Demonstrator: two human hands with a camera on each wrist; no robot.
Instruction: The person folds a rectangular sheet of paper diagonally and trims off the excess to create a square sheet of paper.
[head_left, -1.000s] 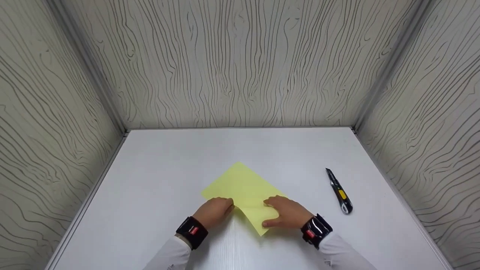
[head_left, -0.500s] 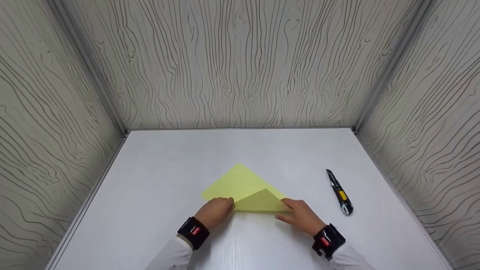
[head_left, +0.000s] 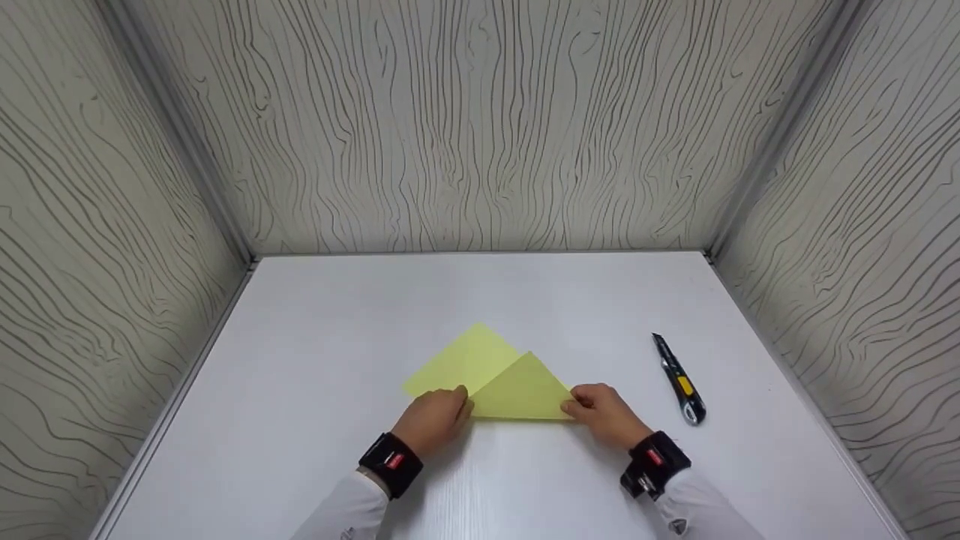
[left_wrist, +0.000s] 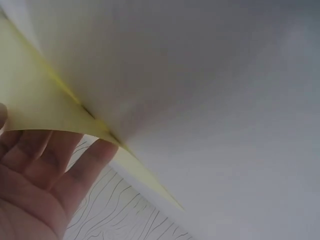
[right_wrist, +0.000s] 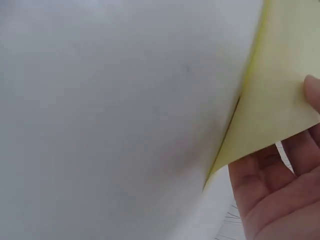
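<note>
A yellow sheet of paper (head_left: pixel 442 369) lies near the middle of the table, its near part folded over into a triangular flap (head_left: pixel 523 390) that points away from me. My left hand (head_left: pixel 431 420) pinches the paper at the left end of the folded edge. At the right end of that edge, my right hand (head_left: pixel 606 414) pinches the corner between thumb and fingers. In the left wrist view, the fingers (left_wrist: pixel 92 162) sit behind the paper. The right wrist view has the thumb (right_wrist: pixel 313 92) on top of the sheet and the other fingers beneath it.
A black and yellow utility knife (head_left: pixel 679 381) lies on the table to the right of my right hand, its tip pointing away. The white table (head_left: pixel 337 322) is bordered by wood-grain panels (head_left: pixel 480 135) at the back and on both sides.
The paper's near corner has been turned up and over, away from me, into a flap. My right hand has moved right and now pinches the corner. The left hand stays almost in place.
</note>
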